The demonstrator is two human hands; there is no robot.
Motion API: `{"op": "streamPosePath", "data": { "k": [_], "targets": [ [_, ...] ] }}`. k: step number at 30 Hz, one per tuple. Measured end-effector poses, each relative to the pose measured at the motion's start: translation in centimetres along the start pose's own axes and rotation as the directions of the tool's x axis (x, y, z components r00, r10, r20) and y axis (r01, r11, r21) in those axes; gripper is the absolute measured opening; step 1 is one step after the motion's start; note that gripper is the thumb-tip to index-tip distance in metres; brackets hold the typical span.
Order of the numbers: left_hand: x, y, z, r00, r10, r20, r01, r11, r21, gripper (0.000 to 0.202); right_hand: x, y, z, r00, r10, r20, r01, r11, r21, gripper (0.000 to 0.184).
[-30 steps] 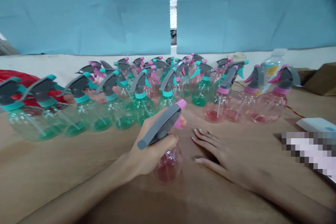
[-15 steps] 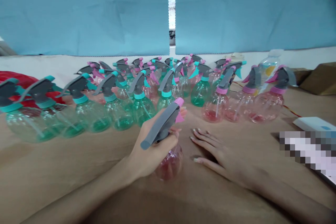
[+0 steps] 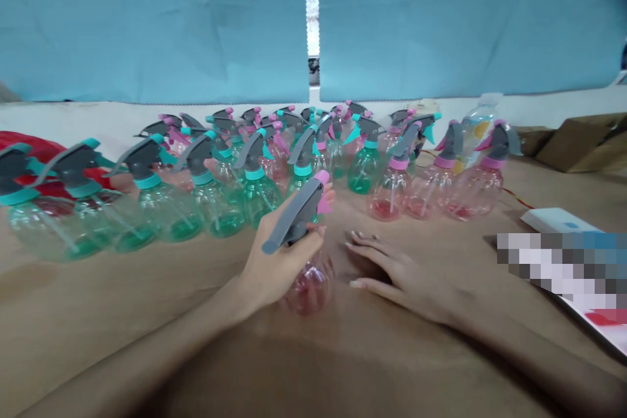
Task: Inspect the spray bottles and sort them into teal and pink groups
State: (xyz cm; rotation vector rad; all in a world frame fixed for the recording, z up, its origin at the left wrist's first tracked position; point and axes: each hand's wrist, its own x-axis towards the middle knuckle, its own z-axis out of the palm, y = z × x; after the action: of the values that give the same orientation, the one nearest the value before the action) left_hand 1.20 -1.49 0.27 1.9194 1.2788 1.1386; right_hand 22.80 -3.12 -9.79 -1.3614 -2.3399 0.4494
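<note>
My left hand [image 3: 274,268] is wrapped round the neck of a pink spray bottle [image 3: 308,284] with a grey trigger head [image 3: 294,214] and a pink nozzle. The bottle stands on the brown table [image 3: 147,313] in front of me. Just to its right, my right hand [image 3: 386,268] lies flat on the table with fingers stretched out, holding nothing, the fingertips close to the bottle.
Several green spray bottles [image 3: 166,206] and pink spray bottles [image 3: 392,189] stand in rows behind my hands. Something red [image 3: 29,144] lies at far left. A white box [image 3: 558,221], a blurred patch and brown cardboard [image 3: 578,144] sit at right. Blue curtains hang behind.
The view has shifted a little, so everything sits slightly further left and higher in frame. Both hands keep the same pose and the same grip on the bottle.
</note>
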Motion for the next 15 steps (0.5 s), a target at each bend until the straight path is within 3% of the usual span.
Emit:
{"op": "streamPosePath", "data": {
  "k": [5, 9, 15],
  "targets": [
    [0.6, -0.5, 1.6, 0.996, 0.080, -0.033, -0.081, 0.997, -0.013, 0.013, 0.0, -2.6, -1.5, 0.995, 0.060, -0.080, -0.053, 0.994, 0.092, 0.063],
    [2.0, -1.1, 3.3, 0.977, 0.209, -0.048, -0.210, 0.977, -0.032, 0.022, 0.7, -4.5, -2.7, 0.980, 0.078, -0.182, -0.057, 0.991, 0.118, 0.075],
    [5.2, -2.3, 5.7, 0.952, 0.283, -0.113, -0.290, 0.956, -0.049, 0.014, 1.9, -4.3, -3.7, 0.957, 0.024, -0.289, -0.003, 0.997, 0.072, 0.074]
  ]
}}
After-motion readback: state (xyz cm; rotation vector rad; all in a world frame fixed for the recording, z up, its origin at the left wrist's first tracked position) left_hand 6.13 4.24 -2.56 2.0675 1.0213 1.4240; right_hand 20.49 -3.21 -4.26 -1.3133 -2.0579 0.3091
